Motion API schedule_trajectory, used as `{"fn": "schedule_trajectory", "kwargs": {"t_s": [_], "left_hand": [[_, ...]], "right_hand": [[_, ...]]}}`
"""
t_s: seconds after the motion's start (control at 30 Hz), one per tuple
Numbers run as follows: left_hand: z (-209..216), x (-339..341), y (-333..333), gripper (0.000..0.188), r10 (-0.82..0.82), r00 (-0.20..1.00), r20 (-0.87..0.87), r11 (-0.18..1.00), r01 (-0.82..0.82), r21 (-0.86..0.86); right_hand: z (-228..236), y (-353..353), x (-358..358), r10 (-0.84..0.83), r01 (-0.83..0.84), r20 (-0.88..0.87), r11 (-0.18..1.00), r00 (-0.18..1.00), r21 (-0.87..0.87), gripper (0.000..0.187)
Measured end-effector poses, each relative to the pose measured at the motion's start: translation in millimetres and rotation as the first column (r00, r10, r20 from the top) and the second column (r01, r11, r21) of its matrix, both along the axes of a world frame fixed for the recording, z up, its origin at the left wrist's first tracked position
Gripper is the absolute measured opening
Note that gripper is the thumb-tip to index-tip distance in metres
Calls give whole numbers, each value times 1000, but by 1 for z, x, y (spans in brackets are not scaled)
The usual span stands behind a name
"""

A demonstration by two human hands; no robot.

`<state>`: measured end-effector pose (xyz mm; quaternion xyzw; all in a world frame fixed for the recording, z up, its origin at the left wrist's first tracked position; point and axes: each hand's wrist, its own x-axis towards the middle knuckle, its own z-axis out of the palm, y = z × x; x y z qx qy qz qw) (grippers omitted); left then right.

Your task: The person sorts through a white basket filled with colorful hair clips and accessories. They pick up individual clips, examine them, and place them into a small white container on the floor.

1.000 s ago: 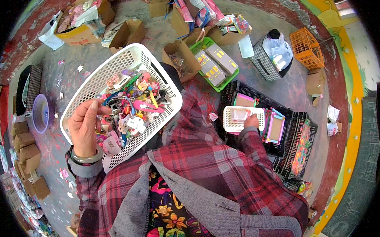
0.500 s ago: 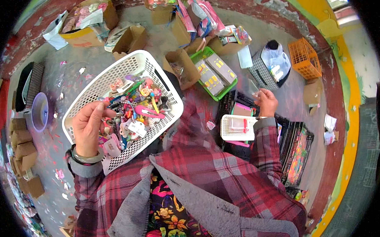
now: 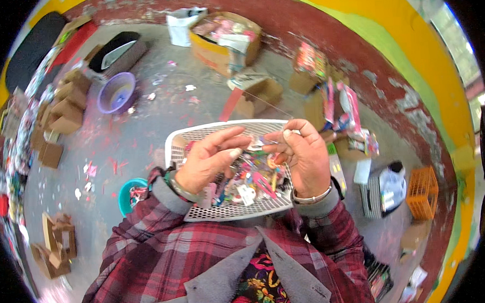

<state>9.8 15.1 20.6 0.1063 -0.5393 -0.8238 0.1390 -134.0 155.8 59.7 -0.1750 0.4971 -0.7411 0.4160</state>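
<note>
My right hand (image 3: 309,160) is raised over the right side of a white perforated plastic basket (image 3: 228,125). Its thumb and forefinger pinch a thin, clear plastic bag (image 3: 259,101) with a red strip (image 3: 231,104) along one end, which stands up beyond the basket's far rim. Facing it, my left hand (image 3: 211,157) has its thumb and fingers apart, fingertips close to those of the right. Beneath both hands, the basket holds a heap of small colourful hair accessories, among them a pink hair clip (image 3: 264,184) and a white tag (image 3: 246,194).
A teal tub (image 3: 124,199) sits left of the basket, a purple basin (image 3: 116,93) farther off. Open cardboard boxes (image 3: 67,107) line the left; a filled carton (image 3: 216,47) stands at the back. On the right are a grey bag (image 3: 371,197) and an orange crate (image 3: 422,192).
My right hand has come from the right side to the basket, bringing the clear bag. My left hand's fingers have spread apart. The view has swung left.
</note>
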Motion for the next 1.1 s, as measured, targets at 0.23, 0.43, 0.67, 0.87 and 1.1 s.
{"fn": "schedule_trajectory", "kwargs": {"t_s": [0.23,0.43,0.67,0.87,1.1], "left_hand": [[-7,3,-9,28,283,958,39,945,-285,161],[-10,-3,-13,24,338,937,87,923,-348,162],[-24,-5,-14,26,-64,985,163,984,35,172],[-25,-7,-9,24,-220,957,189,972,199,125],[-17,-7,-9,19,-63,960,274,998,69,-10]], "right_hand": [[-31,-33,25,74,-79,59,994,995,75,8],[-55,-22,19,279,-266,-20,933,960,243,15],[-23,-15,-9,155,-84,-320,971,935,224,30],[-35,-16,-7,279,-233,-231,950,932,208,17],[-50,-16,-8,233,-190,-231,963,945,193,12]]}}
